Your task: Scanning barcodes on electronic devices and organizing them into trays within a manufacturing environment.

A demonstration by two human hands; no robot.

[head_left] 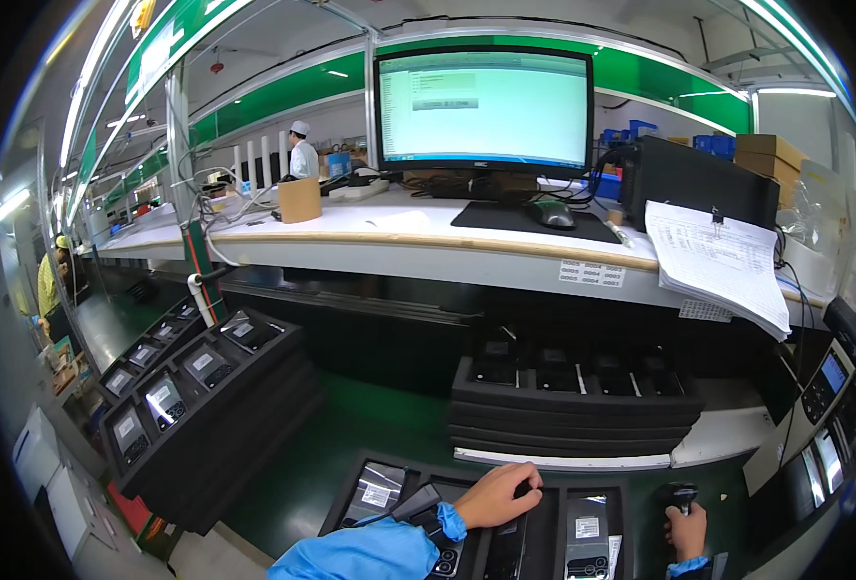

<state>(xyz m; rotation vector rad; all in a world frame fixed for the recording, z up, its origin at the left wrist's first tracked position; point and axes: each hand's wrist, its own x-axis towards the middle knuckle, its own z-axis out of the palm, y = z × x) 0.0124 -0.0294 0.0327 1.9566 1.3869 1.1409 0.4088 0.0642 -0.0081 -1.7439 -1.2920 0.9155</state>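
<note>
My left hand [499,496] reaches over a black foam tray [556,495] at the bottom of the view. Its fingers are curled closed above the middle slots, and whatever they grip is hidden. Phones with white labels lie in the slots: one phone [375,491] left of the hand, another phone [588,535] to its right. A dark phone [505,553] is just below the hand, and my blue sleeve partly covers one more. At the right of the tray, my right hand [687,532] is wrapped round the handle of a black handheld scanner [680,495].
Stacked black foam trays [244,387] with phones stand at left; another stack [578,425] sits under the bench [351,246]. The bench carries a monitor [484,111], mouse [551,215], tape roll [299,199] and clipped papers [713,256]. Two people are in the background.
</note>
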